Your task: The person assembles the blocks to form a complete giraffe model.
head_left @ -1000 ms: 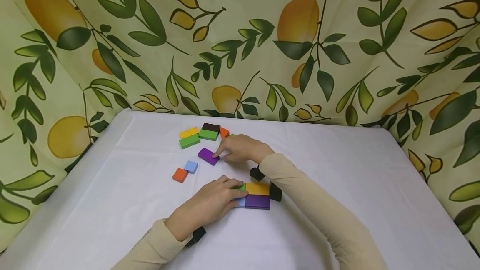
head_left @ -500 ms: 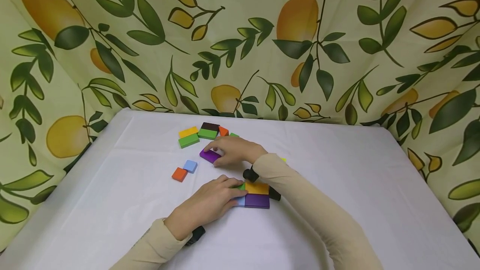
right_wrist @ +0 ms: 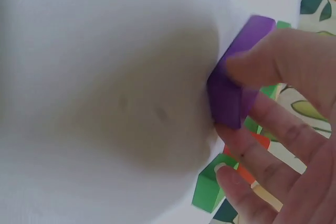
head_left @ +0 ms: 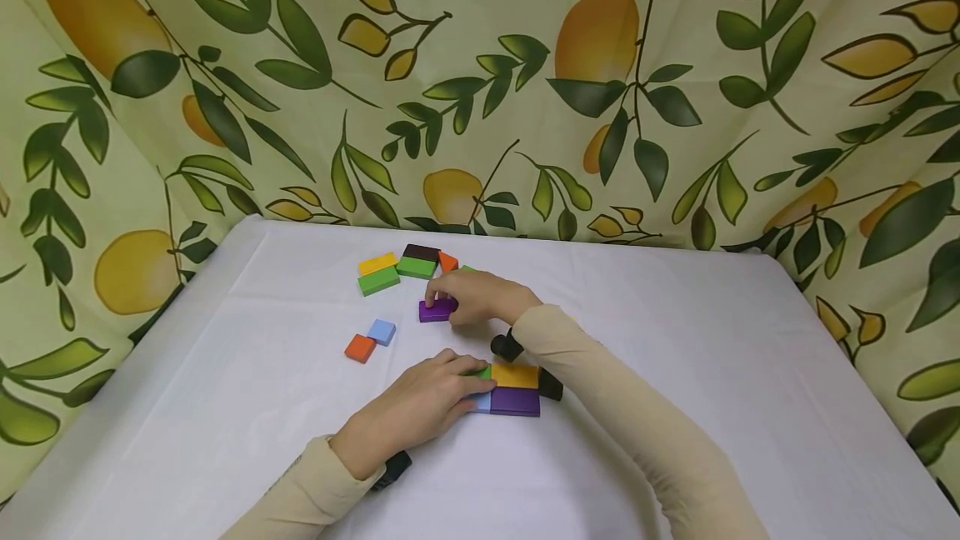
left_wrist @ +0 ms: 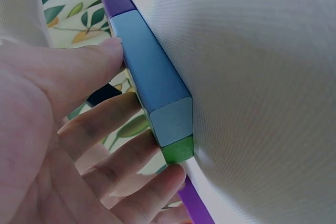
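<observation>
My right hand [head_left: 483, 298] pinches a purple wooden block [head_left: 435, 311] at mid-table. In the right wrist view, the thumb presses one face of this block [right_wrist: 236, 85] and the fingers reach behind it. Nearer the front, my left hand [head_left: 420, 398] rests on the left end of a compact group of blocks, its fingers fairly straight. The yellow block [head_left: 515, 376] and the dark purple block [head_left: 515, 402] show at the group's right side. Mostly under the left fingers are a light blue block [left_wrist: 152, 61] and a green block [left_wrist: 181, 150]; the thumb touches the blue one.
An orange-red square block [head_left: 360, 348] and a light blue one [head_left: 382, 332] lie to the left. Farther back are green blocks [head_left: 378, 280], a yellow block [head_left: 377, 263], a dark brown block [head_left: 422, 252] and an orange triangular piece [head_left: 447, 262]. A patterned curtain [head_left: 480, 90] surrounds the white tablecloth [head_left: 225, 373].
My right hand has gone from touching the purple block with a fingertip to pinching it. The block has turned from slanted to nearly level and shifted slightly right. The left hand has stayed put.
</observation>
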Action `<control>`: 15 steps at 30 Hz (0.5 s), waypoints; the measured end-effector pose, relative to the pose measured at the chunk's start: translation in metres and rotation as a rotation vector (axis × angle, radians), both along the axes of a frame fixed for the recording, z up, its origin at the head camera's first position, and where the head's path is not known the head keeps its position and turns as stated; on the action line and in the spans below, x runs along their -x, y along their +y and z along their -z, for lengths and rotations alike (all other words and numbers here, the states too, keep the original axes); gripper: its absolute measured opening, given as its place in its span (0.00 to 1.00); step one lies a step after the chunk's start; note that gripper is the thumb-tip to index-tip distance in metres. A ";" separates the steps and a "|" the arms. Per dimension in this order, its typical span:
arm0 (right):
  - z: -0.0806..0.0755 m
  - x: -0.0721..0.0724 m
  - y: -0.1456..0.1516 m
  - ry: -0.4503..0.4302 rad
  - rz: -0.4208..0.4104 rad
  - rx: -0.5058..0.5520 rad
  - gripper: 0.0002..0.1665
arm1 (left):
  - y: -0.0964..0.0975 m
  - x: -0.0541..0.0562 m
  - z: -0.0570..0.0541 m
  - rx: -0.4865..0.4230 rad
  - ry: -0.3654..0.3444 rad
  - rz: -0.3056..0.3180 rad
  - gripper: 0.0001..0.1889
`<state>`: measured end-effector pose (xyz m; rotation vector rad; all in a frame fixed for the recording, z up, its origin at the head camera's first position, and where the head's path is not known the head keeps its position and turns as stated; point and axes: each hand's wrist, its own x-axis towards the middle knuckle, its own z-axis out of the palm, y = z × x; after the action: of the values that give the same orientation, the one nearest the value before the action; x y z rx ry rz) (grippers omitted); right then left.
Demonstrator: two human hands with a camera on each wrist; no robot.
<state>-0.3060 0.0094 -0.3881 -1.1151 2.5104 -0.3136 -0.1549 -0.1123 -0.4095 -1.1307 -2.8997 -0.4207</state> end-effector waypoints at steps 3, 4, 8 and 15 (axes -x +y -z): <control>0.000 0.001 0.003 -0.015 0.023 -0.003 0.23 | 0.000 0.000 0.000 0.000 -0.005 -0.006 0.16; 0.000 0.001 0.004 -0.018 0.028 -0.002 0.23 | 0.000 0.000 0.000 0.000 -0.004 -0.006 0.16; 0.001 0.000 0.007 -0.009 0.024 0.011 0.25 | 0.000 0.000 0.001 0.004 0.005 -0.005 0.16; 0.002 0.000 0.016 0.011 0.011 0.037 0.24 | 0.001 0.001 0.000 0.006 -0.005 -0.008 0.16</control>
<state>-0.3062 0.0253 -0.3899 -1.1204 2.5311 -0.3593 -0.1557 -0.1116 -0.4099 -1.1199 -2.9103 -0.4154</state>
